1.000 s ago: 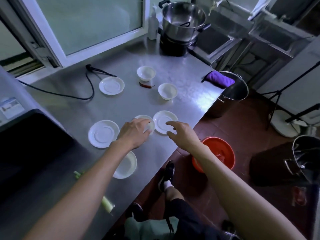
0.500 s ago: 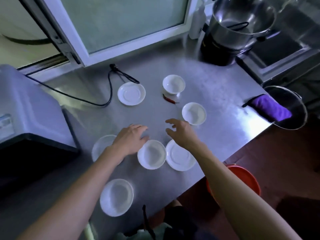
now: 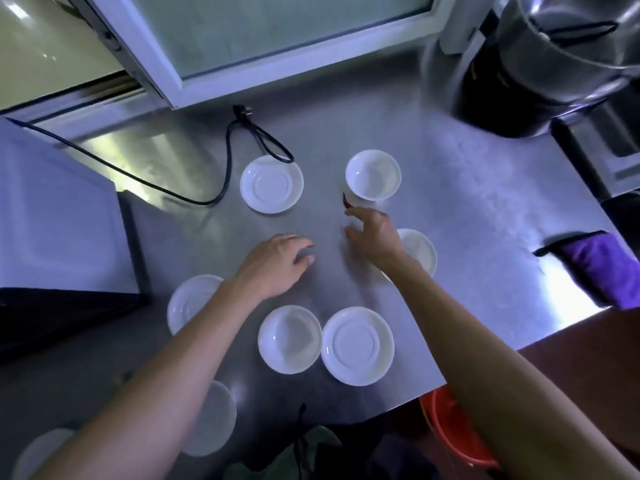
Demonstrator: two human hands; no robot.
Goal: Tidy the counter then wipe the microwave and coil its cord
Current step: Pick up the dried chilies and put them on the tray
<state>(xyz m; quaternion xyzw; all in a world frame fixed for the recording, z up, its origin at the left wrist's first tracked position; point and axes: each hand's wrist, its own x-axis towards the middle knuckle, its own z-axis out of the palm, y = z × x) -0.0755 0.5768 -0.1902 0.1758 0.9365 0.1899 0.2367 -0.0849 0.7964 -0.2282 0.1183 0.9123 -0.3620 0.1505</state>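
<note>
Several white saucers and bowls lie on the steel counter (image 3: 467, 209). My right hand (image 3: 372, 235) hovers with spread fingers just below a white bowl (image 3: 373, 174) and a red chili (image 3: 345, 201) beside it, holding nothing. It partly hides another bowl (image 3: 420, 249). My left hand (image 3: 277, 265) rests open on the counter between a far saucer (image 3: 272, 184) and a near bowl (image 3: 289, 338). A saucer (image 3: 357, 345) sits right of that bowl. The microwave (image 3: 59, 216) stands at the left, its black cord (image 3: 227, 161) trailing across the counter.
A purple cloth (image 3: 599, 268) lies at the counter's right edge. A steel pot (image 3: 561, 57) stands at the back right. More saucers (image 3: 188, 303) sit under my left arm. An orange bucket (image 3: 450, 427) is on the floor below the counter's edge.
Both hands moved forward, away from the near bowl and saucer. My right hand reached toward the far bowl and chili. The view shifted closer over the counter.
</note>
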